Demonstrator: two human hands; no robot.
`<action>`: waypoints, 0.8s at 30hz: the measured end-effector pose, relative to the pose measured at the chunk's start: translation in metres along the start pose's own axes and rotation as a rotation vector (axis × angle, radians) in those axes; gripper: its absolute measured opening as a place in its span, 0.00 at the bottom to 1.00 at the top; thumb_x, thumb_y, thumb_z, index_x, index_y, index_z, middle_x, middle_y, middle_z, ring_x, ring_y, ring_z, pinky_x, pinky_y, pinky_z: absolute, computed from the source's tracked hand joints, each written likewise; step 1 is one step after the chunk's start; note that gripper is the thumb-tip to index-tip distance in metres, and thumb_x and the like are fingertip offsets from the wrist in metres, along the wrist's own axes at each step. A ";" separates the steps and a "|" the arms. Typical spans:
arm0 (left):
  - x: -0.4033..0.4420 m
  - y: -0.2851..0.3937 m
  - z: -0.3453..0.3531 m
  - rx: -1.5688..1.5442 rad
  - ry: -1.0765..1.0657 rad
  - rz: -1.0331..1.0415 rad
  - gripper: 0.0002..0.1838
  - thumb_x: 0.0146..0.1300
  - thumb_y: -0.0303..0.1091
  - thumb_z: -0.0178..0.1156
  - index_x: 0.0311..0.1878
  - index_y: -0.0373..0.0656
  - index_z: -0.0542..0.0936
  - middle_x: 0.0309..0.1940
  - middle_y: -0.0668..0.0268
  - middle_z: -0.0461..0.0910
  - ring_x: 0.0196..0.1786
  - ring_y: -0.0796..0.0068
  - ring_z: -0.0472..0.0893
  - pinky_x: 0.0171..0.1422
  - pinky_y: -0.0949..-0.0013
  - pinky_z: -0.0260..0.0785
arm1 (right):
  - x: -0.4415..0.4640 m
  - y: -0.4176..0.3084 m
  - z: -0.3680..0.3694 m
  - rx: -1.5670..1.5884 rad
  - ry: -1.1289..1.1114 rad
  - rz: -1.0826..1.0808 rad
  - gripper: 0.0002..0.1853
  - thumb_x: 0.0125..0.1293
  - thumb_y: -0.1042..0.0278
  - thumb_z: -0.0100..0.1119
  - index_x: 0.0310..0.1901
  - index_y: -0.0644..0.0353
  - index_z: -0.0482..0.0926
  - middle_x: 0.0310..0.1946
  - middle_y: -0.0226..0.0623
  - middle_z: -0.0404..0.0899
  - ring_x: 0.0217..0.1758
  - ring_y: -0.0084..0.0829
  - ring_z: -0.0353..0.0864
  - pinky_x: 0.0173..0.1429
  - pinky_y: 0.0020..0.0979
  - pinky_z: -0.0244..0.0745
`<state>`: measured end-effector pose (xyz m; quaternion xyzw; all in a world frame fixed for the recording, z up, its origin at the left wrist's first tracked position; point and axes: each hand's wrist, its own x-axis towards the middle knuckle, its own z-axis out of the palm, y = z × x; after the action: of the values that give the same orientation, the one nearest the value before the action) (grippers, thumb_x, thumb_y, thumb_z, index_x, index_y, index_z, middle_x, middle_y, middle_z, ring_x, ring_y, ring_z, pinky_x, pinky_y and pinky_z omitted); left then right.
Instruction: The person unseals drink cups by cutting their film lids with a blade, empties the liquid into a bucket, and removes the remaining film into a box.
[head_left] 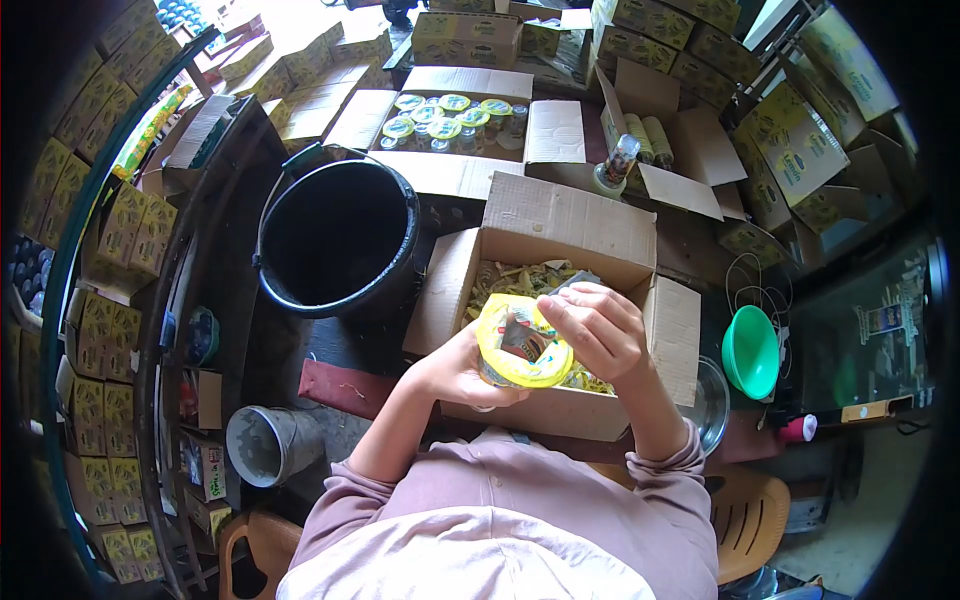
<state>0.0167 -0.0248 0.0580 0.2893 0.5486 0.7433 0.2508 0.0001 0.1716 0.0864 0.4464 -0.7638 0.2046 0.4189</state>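
Observation:
My left hand (457, 365) is closed around the side of a ring-shaped yellow printed roll (497, 345), held tilted so its hollow middle faces me. At the roll's upper right edge, the thumb and fingers of my right hand (600, 325) are pinched together. Both hands are above an open cardboard box (570, 213). Yellow-green printed scraps or wrappers (527, 277) lie inside that box, partly hidden by my hands and the roll.
A large black bucket (412, 225) stands left of the box. Behind it, another carton (395, 163) holds several yellow-lidded containers (443, 128). At right are a green bowl (752, 352) and a clear basin (712, 400). A grey bucket (268, 447) is at lower left.

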 end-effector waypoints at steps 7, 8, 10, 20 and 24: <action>0.009 -0.025 -0.013 -0.201 -0.358 -0.117 0.19 0.45 0.28 0.65 0.43 0.37 0.73 0.32 0.66 0.77 0.33 0.78 0.76 0.40 0.74 0.70 | 0.000 0.001 -0.003 0.036 0.015 -0.004 0.15 0.46 0.75 0.63 0.39 0.65 0.80 0.25 0.33 0.79 0.32 0.29 0.80 0.42 0.32 0.80; 0.013 -0.028 -0.013 -0.261 -0.420 -0.124 0.20 0.45 0.28 0.65 0.42 0.35 0.72 0.30 0.64 0.77 0.31 0.76 0.77 0.37 0.73 0.71 | -0.002 0.001 -0.002 0.039 0.019 -0.002 0.17 0.45 0.74 0.63 0.40 0.64 0.80 0.26 0.33 0.78 0.33 0.29 0.80 0.42 0.32 0.80; 0.019 -0.031 -0.008 -0.420 -0.510 -0.131 0.23 0.44 0.28 0.64 0.44 0.32 0.70 0.28 0.61 0.76 0.28 0.72 0.78 0.34 0.72 0.72 | -0.003 0.000 -0.001 0.059 0.026 0.002 0.18 0.44 0.73 0.62 0.41 0.63 0.80 0.27 0.33 0.78 0.34 0.29 0.80 0.43 0.31 0.80; 0.014 -0.027 -0.021 -0.579 -0.428 -0.133 0.36 0.48 0.42 0.67 0.55 0.32 0.63 0.38 0.51 0.75 0.36 0.64 0.79 0.40 0.66 0.73 | 0.006 0.002 0.000 0.078 0.051 0.048 0.19 0.45 0.75 0.62 0.43 0.66 0.78 0.31 0.36 0.79 0.33 0.30 0.80 0.42 0.32 0.79; 0.010 -0.016 -0.032 -0.431 -0.172 -0.006 0.38 0.52 0.39 0.64 0.62 0.35 0.58 0.51 0.57 0.70 0.52 0.70 0.73 0.54 0.68 0.68 | 0.017 0.003 0.003 0.036 0.036 0.059 0.20 0.45 0.75 0.62 0.45 0.67 0.77 0.30 0.36 0.79 0.33 0.29 0.79 0.40 0.31 0.78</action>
<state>-0.0124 -0.0351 0.0372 0.2895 0.3545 0.8152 0.3548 -0.0081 0.1626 0.0993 0.4274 -0.7652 0.2384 0.4183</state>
